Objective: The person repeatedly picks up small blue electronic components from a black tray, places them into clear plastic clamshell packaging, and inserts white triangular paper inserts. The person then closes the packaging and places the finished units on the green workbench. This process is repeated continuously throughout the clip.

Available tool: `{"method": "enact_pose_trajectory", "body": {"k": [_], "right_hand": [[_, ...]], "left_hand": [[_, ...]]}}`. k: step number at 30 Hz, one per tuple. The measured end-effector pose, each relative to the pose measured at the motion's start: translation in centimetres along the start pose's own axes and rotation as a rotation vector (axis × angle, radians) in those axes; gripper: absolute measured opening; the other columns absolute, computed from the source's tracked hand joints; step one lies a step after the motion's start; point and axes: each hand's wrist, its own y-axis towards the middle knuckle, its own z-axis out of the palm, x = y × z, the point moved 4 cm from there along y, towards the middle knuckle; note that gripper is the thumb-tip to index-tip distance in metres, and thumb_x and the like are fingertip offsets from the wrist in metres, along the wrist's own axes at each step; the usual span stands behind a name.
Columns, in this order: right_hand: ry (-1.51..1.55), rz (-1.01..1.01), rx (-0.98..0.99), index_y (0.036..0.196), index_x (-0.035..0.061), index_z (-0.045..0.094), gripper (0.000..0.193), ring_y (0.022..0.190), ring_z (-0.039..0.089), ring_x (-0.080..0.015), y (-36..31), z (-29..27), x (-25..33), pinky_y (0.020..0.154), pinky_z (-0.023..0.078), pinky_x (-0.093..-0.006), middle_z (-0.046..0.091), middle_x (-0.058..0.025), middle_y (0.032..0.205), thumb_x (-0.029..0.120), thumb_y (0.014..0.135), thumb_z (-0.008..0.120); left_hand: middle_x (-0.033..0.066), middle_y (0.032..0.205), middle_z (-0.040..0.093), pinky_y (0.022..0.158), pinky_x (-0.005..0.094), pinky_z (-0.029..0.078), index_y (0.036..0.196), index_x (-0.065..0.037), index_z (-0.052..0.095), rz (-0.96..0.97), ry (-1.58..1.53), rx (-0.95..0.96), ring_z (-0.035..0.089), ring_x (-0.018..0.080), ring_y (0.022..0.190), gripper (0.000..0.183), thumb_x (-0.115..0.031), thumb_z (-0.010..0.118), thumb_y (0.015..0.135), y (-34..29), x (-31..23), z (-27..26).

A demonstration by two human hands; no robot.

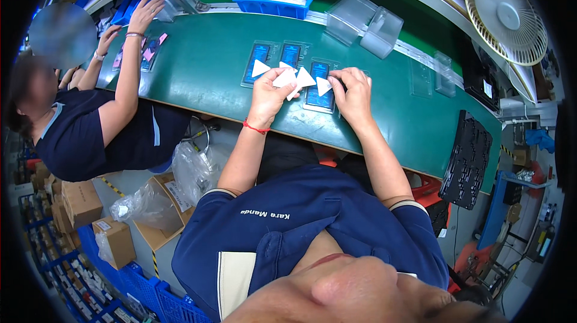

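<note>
My left hand [268, 97] is closed around a small stack of white triangular pieces [305, 77], their corners jutting out past the fingers. My right hand [354, 95] has thumb and forefinger together at the edge of a single white triangle [323, 86]. That triangle lies over a dark blue rectangular pack [319, 101] in a clear plastic shell. Farther left is a second blue pack [256, 54] with a white triangle [260, 68] on it. Between them sits a third blue pack [291, 53], its near end partly hidden by my left hand and the pieces.
A blue bin [275, 9] of white pieces stands behind the packs on the green table [204, 52]. Clear plastic boxes [382, 32] stand right of it. A black tray stack [467, 160] is at the right end, below a fan [506, 16]. A co-worker [90, 124] works at left.
</note>
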Motion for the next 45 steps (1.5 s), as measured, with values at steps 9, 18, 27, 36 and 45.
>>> {"method": "enact_pose_trajectory", "body": {"k": [9,18,27,36,45], "right_hand": [[0.013,0.102,-0.049,0.091,0.0019,0.071,0.012,0.069,0.065,-0.0210,-2.5,-3.6,-2.6,0.073,0.050,-0.0335,0.067,-0.0110,0.074,0.006,0.080,0.071],[-0.043,-0.008,-0.091,0.129,0.0055,0.054,0.064,0.114,0.047,-0.0388,-4.5,-3.8,-2.9,0.098,0.040,-0.0463,0.044,-0.0229,0.133,0.027,0.074,0.080],[-0.336,-0.182,0.331,0.142,0.0223,0.048,0.081,0.141,0.022,-0.0463,-4.1,-0.4,-0.5,0.110,0.023,-0.0618,0.029,-0.0254,0.150,0.058,0.073,0.072],[-0.136,-0.318,0.244,0.137,0.0101,0.050,0.080,0.137,0.025,-0.0530,2.3,13.9,7.7,0.110,0.017,-0.0657,0.035,-0.0315,0.144,0.058,0.076,0.068],[-0.199,-0.205,-0.075,0.105,0.0082,0.063,0.044,0.103,0.058,-0.0345,1.0,-2.1,-0.4,0.093,0.044,-0.0463,0.061,-0.0143,0.113,0.027,0.068,0.078]], "left_hand": [[0.0069,0.089,0.070,0.067,0.0279,0.056,0.101,0.000,0.069,0.602,0.662,-0.130,0.067,0.0132,0.077,0.018,0.000,0.069,0.082,6.8,-5.9,1.4],[0.0219,0.110,0.064,0.094,0.0459,0.046,0.109,-0.004,0.067,0.958,1.401,-0.380,0.058,0.0395,0.107,0.030,-0.023,0.064,0.085,25.0,-9.4,-5.3],[0.0285,0.139,0.041,0.107,0.0608,0.024,0.135,-0.016,0.053,0.563,1.529,-0.205,0.033,0.0466,0.132,0.067,-0.057,0.061,0.083,3.8,-3.4,-0.1],[0.0283,0.134,0.049,0.102,0.0561,0.036,0.134,-0.024,0.056,0.438,1.750,-0.390,0.045,0.0446,0.125,0.067,-0.061,0.065,0.078,7.7,-5.0,-17.3],[0.0310,0.136,0.046,0.104,0.0504,0.036,0.137,-0.017,0.053,0.513,1.684,-0.474,0.045,0.0449,0.126,0.067,-0.055,0.067,0.083,9.1,-8.3,-26.8]]}}
